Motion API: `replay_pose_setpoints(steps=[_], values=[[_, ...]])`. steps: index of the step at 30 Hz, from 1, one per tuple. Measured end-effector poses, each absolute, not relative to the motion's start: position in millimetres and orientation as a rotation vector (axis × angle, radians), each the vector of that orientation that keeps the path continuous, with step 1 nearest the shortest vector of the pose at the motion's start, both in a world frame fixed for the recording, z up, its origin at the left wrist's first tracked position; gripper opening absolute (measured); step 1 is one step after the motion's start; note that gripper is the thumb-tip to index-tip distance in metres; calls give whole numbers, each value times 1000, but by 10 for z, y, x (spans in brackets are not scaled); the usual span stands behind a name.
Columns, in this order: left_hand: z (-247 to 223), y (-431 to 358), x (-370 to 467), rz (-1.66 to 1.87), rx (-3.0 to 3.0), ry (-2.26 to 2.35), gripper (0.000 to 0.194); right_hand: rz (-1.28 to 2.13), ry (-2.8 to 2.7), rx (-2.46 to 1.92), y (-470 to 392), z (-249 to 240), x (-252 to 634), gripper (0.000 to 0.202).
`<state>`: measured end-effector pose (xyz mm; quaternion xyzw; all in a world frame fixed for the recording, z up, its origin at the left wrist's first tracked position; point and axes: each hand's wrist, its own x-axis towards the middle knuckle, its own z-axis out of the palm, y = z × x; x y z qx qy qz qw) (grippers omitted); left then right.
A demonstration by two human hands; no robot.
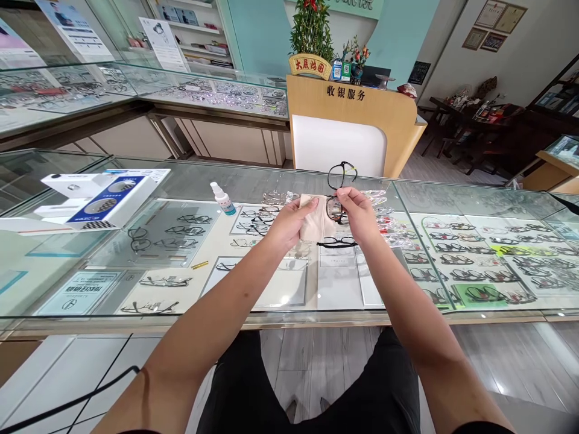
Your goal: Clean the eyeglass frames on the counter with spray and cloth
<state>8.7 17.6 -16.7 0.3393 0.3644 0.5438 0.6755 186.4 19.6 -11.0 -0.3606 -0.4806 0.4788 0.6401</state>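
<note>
In the head view, a beige cleaning cloth [316,220] is pinched in my left hand [289,224], thumb on top. My right hand [358,214] grips a pair of dark-framed eyeglasses [335,208], turned on end, with one rim above my fingers and the other beside the cloth. The cloth is against or just behind the lower lens; I cannot tell which. Another black pair of glasses [337,243] lies on the glass counter just below my hands. A white spray bottle [223,199] with a blue-green base stands to the left of them.
The glass display counter [266,316] runs across in front of me, with rows of frames inside. An opened white and blue box [108,199] stands at left. Beyond is a wooden cashier desk [353,99] with a plant [312,30]; another display case [217,96] lines the back left.
</note>
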Motion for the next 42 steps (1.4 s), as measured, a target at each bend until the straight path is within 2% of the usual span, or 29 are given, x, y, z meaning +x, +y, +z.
replay_pose_setpoints(steps=[6, 21, 38, 42], values=[[-177, 127, 103, 1294, 990, 879, 63, 1168, -1082, -802, 192, -123, 1854, 47], [-113, -1, 155, 992, 1190, 734, 62, 1310, -991, -764, 47, -17, 1730, 50], [-163, -3, 215, 1252, 1227, 784, 66, 1352, -1098, -719, -9, -10, 1671, 44], [-183, 9, 205, 1190, 1188, 752, 63, 1364, -1029, -749, -4, -1, 1685, 45]])
